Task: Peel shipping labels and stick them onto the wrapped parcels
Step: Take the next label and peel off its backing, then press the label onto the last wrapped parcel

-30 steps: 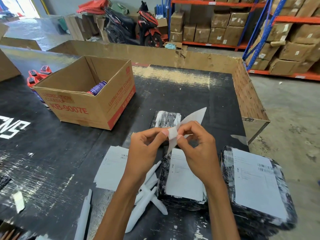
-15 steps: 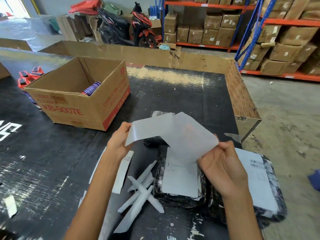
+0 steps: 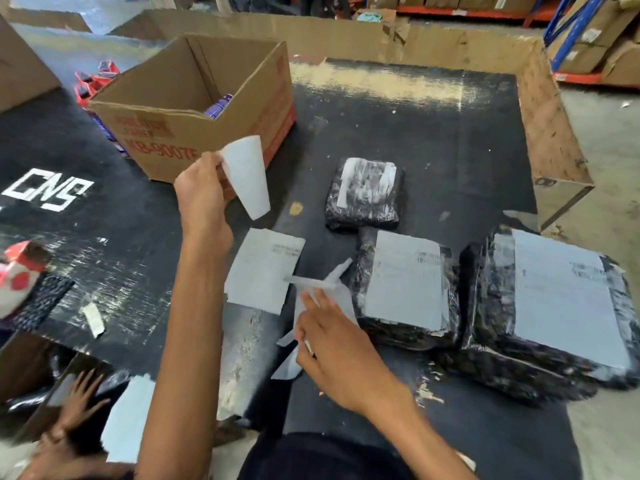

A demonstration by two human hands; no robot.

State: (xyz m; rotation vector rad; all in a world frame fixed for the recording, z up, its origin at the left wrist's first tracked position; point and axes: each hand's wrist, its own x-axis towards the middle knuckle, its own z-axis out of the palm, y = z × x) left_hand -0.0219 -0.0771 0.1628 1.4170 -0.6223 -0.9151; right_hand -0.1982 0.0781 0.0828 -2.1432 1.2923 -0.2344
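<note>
My left hand (image 3: 202, 199) is raised over the black table (image 3: 398, 126) and pinches a curled white shipping label (image 3: 246, 174) by its upper edge. Lower down, my right hand (image 3: 332, 351) hovers over a pile of rolled backing strips (image 3: 320, 283) and appears to pinch a pale backing sheet (image 3: 288, 367) that sticks out beneath it. Three black wrapped parcels lie to the right. The small one (image 3: 363, 202) is farthest. The middle one (image 3: 405, 289) and the large one (image 3: 561, 306) each carry a white label. A loose label sheet (image 3: 263, 268) lies flat between my arms.
An open cardboard box (image 3: 194, 109) stands at the back left with a purple can inside. Cardboard walls (image 3: 550, 133) edge the table at the back and right. Another person's hand (image 3: 78, 403) reaches into a box at the bottom left. Red-topped items (image 3: 93, 81) sit behind the box.
The sheet my hands held together has come apart: my left hand lifted the label up and left, my right hand dropped toward the backing strips. The camera tilted down.
</note>
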